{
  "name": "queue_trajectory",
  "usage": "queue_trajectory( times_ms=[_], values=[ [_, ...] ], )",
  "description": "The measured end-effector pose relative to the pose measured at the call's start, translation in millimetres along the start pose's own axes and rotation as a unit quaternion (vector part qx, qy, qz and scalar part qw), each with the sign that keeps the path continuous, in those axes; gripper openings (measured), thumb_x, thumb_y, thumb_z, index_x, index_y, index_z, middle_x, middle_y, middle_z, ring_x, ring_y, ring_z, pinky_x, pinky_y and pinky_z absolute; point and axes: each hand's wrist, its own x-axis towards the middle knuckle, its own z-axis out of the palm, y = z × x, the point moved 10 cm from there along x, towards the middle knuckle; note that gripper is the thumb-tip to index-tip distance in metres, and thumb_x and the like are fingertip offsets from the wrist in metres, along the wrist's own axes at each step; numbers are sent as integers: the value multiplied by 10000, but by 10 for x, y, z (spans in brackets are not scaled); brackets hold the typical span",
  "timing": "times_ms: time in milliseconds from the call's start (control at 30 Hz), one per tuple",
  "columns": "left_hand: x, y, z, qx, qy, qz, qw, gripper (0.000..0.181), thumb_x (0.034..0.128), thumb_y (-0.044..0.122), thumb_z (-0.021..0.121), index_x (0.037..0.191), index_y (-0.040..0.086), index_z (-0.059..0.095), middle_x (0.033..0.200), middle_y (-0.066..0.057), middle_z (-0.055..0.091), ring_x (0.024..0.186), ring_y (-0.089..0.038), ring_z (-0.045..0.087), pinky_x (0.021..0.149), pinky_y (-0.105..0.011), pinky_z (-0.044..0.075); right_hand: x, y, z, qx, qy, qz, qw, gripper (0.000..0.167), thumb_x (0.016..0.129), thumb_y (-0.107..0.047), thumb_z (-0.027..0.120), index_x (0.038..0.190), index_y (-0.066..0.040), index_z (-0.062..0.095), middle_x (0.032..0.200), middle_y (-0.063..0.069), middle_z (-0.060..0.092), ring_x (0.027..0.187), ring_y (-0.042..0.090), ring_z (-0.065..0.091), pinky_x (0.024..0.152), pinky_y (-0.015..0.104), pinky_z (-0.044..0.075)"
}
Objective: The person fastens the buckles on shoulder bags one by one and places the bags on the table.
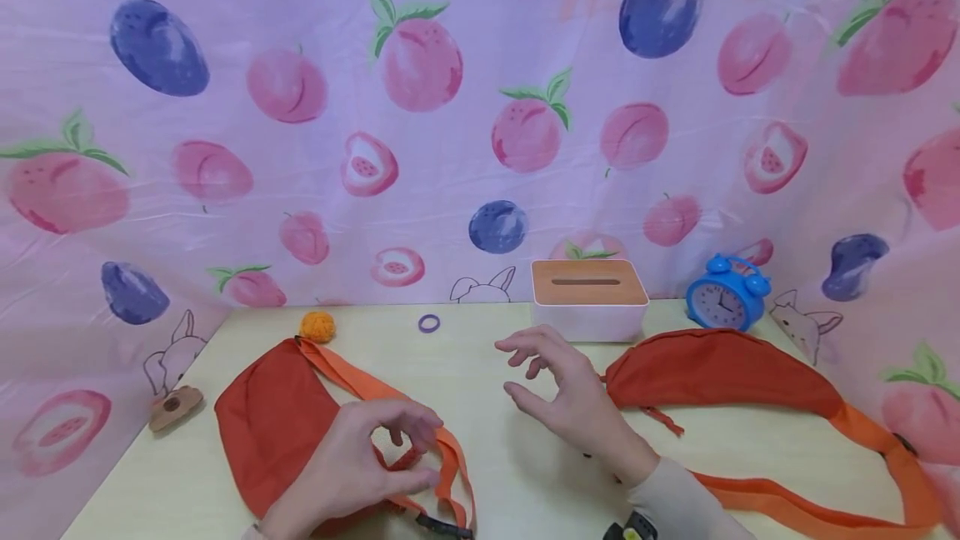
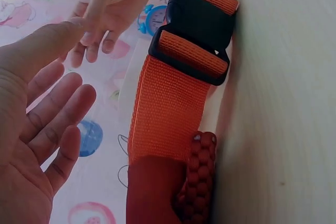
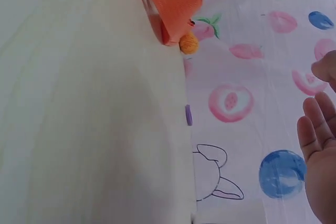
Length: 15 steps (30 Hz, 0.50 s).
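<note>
A red waist bag (image 1: 273,419) with an orange strap (image 2: 168,108) lies on the left part of the table. Over its right side hovers my left hand (image 1: 360,457), thumb and fingers curved apart with nothing between them. The strap's black buckle (image 2: 202,19) and a braided red zipper pull (image 2: 199,177) show close up in the left wrist view. My right hand (image 1: 566,398) is in the air mid-table, fingers spread and loosely bent, holding nothing. Just right of it lies a second red waist bag (image 1: 720,369), its orange strap (image 1: 795,511) looping toward the front.
At the back stand a white tissue box (image 1: 588,323) with a wooden lid and a blue alarm clock (image 1: 726,302). An orange ball (image 1: 317,327) and a purple ring (image 1: 429,323) lie further left. A brown wooden piece (image 1: 176,408) is at the left edge. Fruit-printed cloth (image 1: 450,148) encloses the table.
</note>
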Motion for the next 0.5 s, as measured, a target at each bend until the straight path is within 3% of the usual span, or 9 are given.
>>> queue_trajectory(
  times_ms=[100,267,400,500],
  values=[
    [61,50,11,67,89,276,9996,453,855,233,1006,1231,331,775,1066,108,794,941,-165,752,827,-342,634,-9,36,-160,53,338,176,9993,517,977,-56,856,1434,-242,702,1335,-33,713,1119,166,703,869,346,626],
    [186,142,43,171,160,731,9970,537,841,212,1013,1301,301,753,1145,111,768,1030,-130,726,887,-361,627,-35,44,-409,464,755,214,9958,520,980,14,826,1445,-173,687,1390,-7,702,1194,228,703,947,281,601],
    [311,203,78,151,177,871,9959,573,849,247,1011,1345,311,731,1235,113,755,1115,-107,716,939,-337,619,-66,30,-586,659,912,301,9932,541,982,48,808,1475,-110,651,1425,31,695,1248,249,683,996,264,577],
    [411,251,107,112,255,1006,9945,602,845,265,1015,1369,312,723,1292,113,744,1170,-113,711,980,-337,611,-120,40,-708,568,981,498,9923,563,991,13,816,1503,-136,633,1448,25,691,1279,219,669,1012,241,569]
  ],
)
